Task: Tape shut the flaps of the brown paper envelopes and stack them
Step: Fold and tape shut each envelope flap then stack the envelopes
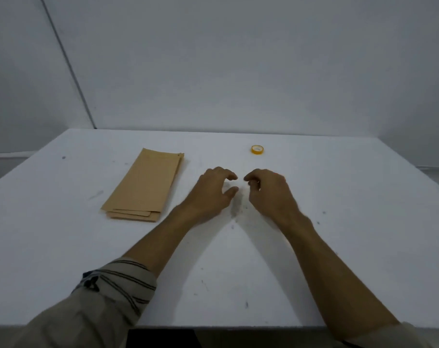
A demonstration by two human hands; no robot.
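Note:
A stack of brown paper envelopes lies flat on the white table, left of centre, long side running away from me. A small roll of yellow tape sits on its side near the table's far edge, right of the stack. My left hand hovers over the middle of the table just right of the envelopes, fingers loosely curled, holding nothing. My right hand is beside it, fingers also loosely curled and holding nothing. The fingertips of both hands nearly meet. Neither hand touches the envelopes or the tape.
The table's near edge runs across the bottom of the view. A plain grey wall stands behind the far edge. Small dark scuff marks dot the tabletop.

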